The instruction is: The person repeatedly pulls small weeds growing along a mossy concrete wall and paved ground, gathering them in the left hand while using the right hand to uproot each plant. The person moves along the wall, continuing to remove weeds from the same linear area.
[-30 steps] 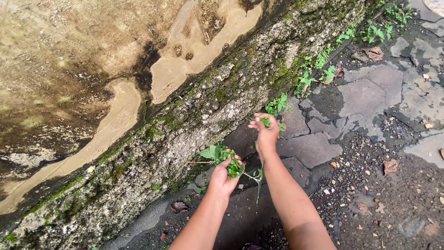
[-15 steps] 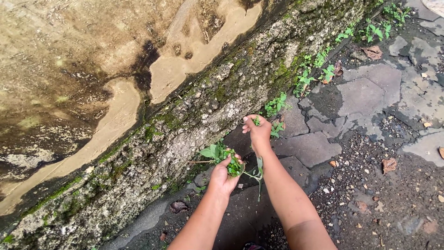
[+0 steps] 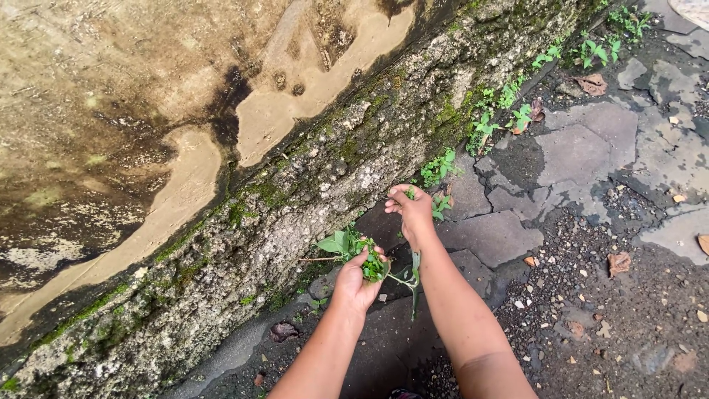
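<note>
Left hand (image 3: 357, 284) was wrapped around a bunch of pulled weeds (image 3: 353, 250), held low beside the foot of the mossy stone wall (image 3: 295, 199). Right hand (image 3: 413, 210) was curled, fingertips pinching a small green sprig (image 3: 410, 193) right by the weeds still rooted (image 3: 440, 168) in the crack between wall and cracked paving (image 3: 576, 151). Probably best gripped low at the stem base and tugged slow and straight, otherwise likely just snapped off with roots left in.

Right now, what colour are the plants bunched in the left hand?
Bright green leaves with thin pale stems, seen best in the head view: the plants in the left hand.
</note>
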